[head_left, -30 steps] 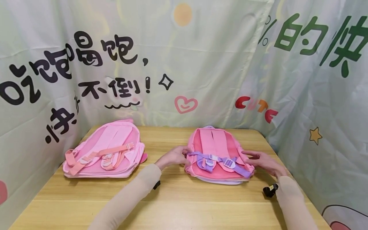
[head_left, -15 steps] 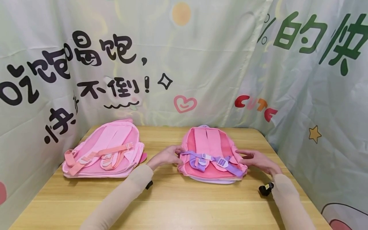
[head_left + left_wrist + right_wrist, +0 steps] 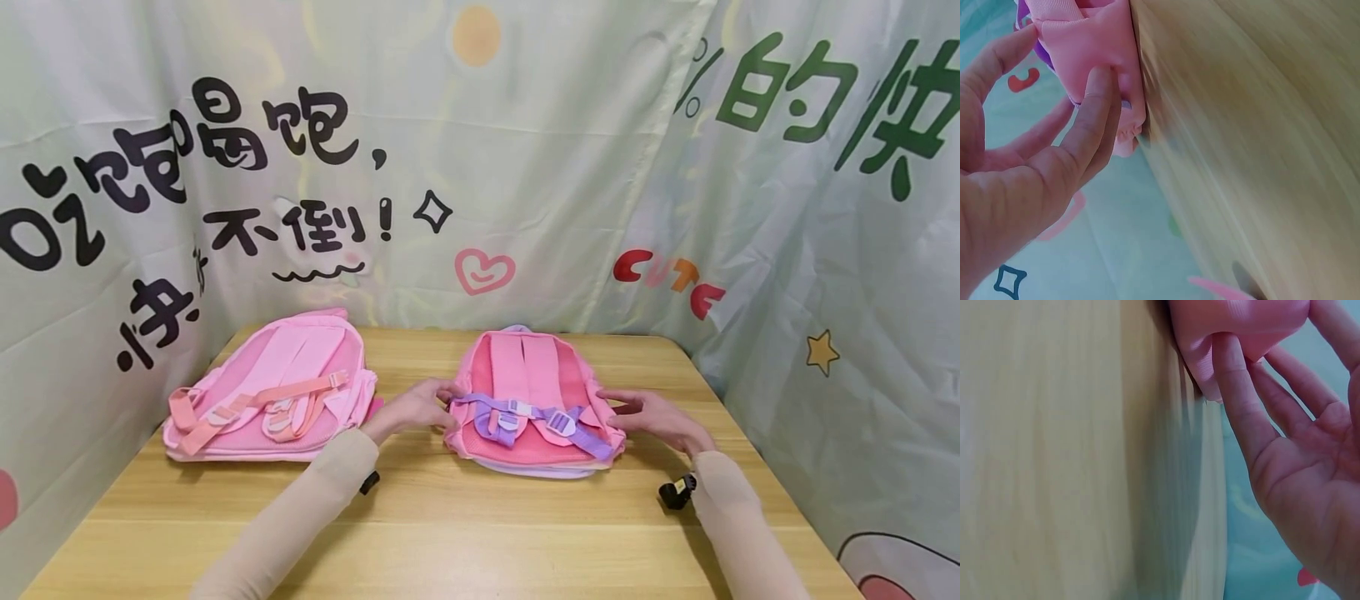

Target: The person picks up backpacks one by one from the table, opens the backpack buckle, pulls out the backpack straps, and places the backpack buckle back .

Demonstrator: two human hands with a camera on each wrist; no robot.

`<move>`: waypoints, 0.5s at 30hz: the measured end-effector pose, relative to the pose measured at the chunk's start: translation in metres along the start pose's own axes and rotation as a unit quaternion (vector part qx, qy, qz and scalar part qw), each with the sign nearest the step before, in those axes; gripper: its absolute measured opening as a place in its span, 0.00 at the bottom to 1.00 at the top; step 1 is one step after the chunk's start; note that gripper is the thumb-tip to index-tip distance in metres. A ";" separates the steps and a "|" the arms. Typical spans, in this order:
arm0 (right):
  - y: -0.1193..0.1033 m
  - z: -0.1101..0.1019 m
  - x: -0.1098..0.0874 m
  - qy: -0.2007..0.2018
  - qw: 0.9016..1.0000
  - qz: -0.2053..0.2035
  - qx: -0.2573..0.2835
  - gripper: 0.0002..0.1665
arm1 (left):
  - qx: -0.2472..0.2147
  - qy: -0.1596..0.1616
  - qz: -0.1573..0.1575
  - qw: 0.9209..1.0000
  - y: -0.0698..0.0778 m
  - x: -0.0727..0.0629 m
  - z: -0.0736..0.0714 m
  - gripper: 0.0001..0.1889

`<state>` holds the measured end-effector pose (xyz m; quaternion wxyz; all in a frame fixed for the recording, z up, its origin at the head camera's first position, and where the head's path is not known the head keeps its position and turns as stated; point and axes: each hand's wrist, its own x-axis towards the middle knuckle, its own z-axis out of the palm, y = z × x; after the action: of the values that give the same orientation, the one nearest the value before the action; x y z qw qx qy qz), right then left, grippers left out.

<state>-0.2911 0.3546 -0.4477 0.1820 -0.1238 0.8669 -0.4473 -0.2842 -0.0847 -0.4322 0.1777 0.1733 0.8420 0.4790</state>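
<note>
A pink backpack (image 3: 528, 362) with purple webbing straps (image 3: 577, 429) and white buckles lies on the wooden table, its strap side facing up. My left hand (image 3: 408, 408) is at its left side; in the left wrist view the extended fingers (image 3: 1088, 119) press the pink side fabric. At the opposite side my right hand (image 3: 660, 421) touches the bag, and in the right wrist view a straight digit (image 3: 1241, 394) dents the cloth from the side. Neither hand wraps round the bag.
A second, paler pink backpack (image 3: 296, 350) with orange-pink straps lies at the left of the table (image 3: 480, 542), strap side up. Printed cloth curtains (image 3: 555, 208) stand behind the table and along both sides.
The pink backpack with purple straps has slid left across the table, with both hands moving along at its sides. The paler backpack stays where it was.
</note>
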 end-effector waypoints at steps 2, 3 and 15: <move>-0.002 0.002 0.002 -0.001 1.000 0.000 -0.001 0.38 | -0.005 -0.003 0.003 1.000 -0.002 -0.002 -0.003 0.32; -0.003 0.003 0.003 -0.003 1.000 0.000 -0.003 0.39 | -0.005 -0.002 0.004 1.000 -0.003 -0.003 -0.005 0.32; -0.018 0.020 0.016 -0.023 0.999 -0.027 0.014 0.38 | 0.009 0.008 -0.008 1.000 -0.015 -0.017 -0.026 0.31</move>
<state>-0.2963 0.3238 -0.4470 0.1919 -0.1551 0.8521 -0.4615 -0.2836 -0.1190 -0.4308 0.1729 0.1640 0.8492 0.4713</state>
